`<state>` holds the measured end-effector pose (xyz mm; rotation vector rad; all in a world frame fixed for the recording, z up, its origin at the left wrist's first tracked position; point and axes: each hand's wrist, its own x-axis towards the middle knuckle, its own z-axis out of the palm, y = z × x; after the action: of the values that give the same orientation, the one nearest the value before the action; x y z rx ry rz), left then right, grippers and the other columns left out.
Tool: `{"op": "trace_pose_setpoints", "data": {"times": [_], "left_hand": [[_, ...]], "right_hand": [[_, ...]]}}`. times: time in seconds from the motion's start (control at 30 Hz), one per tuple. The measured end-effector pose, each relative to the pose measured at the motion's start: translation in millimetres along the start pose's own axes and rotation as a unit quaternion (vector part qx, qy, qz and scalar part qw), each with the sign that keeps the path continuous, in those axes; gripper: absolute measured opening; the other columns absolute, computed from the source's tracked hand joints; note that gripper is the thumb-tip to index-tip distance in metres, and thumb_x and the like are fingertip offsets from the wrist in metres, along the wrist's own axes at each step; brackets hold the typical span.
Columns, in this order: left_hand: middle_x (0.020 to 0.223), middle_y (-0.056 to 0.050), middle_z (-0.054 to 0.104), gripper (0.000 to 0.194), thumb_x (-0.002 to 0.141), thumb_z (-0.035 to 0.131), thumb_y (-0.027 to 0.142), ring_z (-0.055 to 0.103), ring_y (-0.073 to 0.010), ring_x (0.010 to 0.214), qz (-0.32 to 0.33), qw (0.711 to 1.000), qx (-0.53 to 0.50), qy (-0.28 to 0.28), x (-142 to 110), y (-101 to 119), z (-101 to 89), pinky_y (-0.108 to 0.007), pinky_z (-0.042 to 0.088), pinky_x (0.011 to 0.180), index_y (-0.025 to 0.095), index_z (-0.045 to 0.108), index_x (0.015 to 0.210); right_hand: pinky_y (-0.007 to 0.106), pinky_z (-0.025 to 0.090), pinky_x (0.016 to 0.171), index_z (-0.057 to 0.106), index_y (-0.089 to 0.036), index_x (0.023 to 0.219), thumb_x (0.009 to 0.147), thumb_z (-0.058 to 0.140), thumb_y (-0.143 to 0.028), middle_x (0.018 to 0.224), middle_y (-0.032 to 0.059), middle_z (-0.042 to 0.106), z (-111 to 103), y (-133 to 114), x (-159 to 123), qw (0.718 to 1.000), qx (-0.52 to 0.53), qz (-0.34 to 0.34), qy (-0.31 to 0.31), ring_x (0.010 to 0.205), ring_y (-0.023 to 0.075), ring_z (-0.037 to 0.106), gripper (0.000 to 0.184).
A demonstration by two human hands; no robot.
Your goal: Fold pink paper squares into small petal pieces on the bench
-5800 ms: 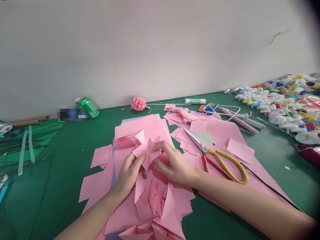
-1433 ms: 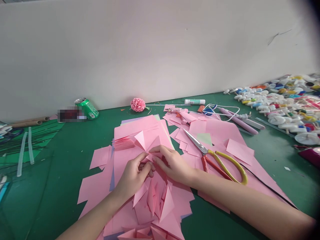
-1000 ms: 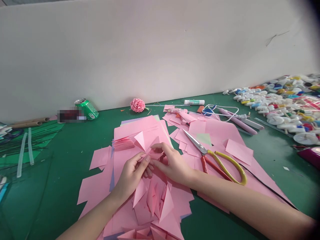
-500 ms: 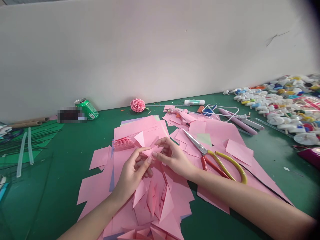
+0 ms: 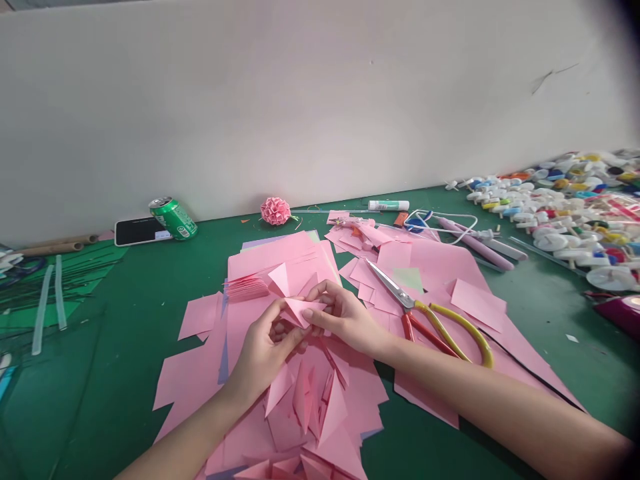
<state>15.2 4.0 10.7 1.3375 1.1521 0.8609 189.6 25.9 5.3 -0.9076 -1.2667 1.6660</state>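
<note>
Between my two hands is a small piece of pink folded paper [image 5: 299,311], held above the pile of pink sheets. My left hand [image 5: 275,340] pinches it from the left, thumb below and fingers behind. On the other side my right hand [image 5: 343,317] grips it with thumb and forefinger. Several folded pink triangles [image 5: 320,407] lie just below my hands. Behind them sits a stack of pink paper squares [image 5: 247,287], with one folded piece [image 5: 279,278] resting by it.
Scissors [image 5: 415,303] with red and yellow handles lie to the right. Farther back are a pink paper ball [image 5: 275,211], a glue stick [image 5: 389,205], a glue gun [image 5: 475,243], a green can [image 5: 174,219] and a phone [image 5: 140,231]. Bottle caps [image 5: 565,213] crowd the right.
The folded paper has tilted, and its left flap now faces up more. My right fingers have lowered slightly, with both hands still on the paper.
</note>
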Motion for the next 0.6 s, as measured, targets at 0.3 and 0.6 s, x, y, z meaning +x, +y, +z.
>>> {"op": "trace_pose_setpoints", "data": {"times": [0.3, 0.6], "left_hand": [[0.082, -0.001, 0.064, 0.049, 0.08, 0.07, 0.043, 0.061, -0.0164, 0.076, 0.013, 0.998, 0.044, 0.043, -2.3, -0.4, -2.0, -0.025, 0.052, 0.068, 0.021, 0.055, 0.121], [0.103, -0.004, 0.064, 0.049, 0.088, 0.059, 0.047, 0.06, -0.016, 0.081, 0.041, 0.996, 0.06, 0.055, -2.1, 1.4, -2.0, -0.025, 0.052, 0.069, 0.026, 0.052, 0.131]], "right_hand": [[0.019, 0.039, 0.051, 0.046, -0.018, 0.081, 0.075, 0.073, -0.049, 0.064, -0.0046, 0.057, 0.8, -4.0, -0.2, 1.0, -0.013, -0.007, 0.007, 0.055, 0.0074, 0.053, 0.041], [0.02, 0.038, 0.051, 0.044, -0.019, 0.077, 0.077, 0.071, -0.051, 0.064, -0.0048, 0.056, -1.9, -2.3, 1.0, 1.0, -0.005, -0.014, -0.012, 0.053, 0.0073, 0.052, 0.042]]}}
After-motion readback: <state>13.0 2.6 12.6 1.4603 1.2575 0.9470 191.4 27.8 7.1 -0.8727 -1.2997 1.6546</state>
